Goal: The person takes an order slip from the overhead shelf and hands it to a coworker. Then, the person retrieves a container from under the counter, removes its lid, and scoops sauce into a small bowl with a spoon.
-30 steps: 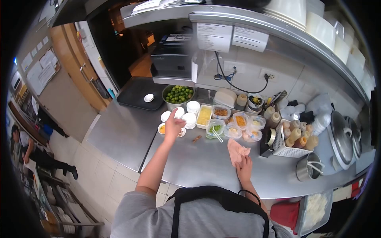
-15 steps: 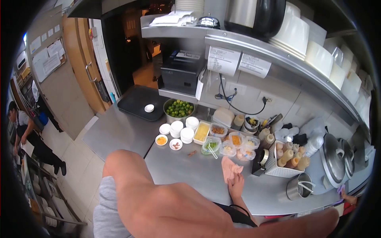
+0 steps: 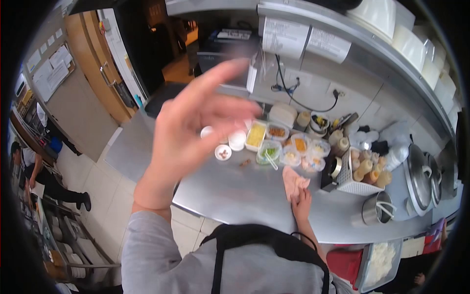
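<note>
Raised since half a second ago, the left hand (image 3: 196, 122) now hovers empty, fingers spread, close to the camera above the steel worktop (image 3: 235, 191). The right hand (image 3: 301, 203) presses flat on a pink cloth (image 3: 293, 180) beside tubs of garnish (image 3: 286, 147).

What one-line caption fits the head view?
Left hand raised, empty, near the camera; right hand rests on a pink cloth on the steel counter.

Brushed steel counter (image 3: 235, 196), pink cloth (image 3: 293, 181)
</note>
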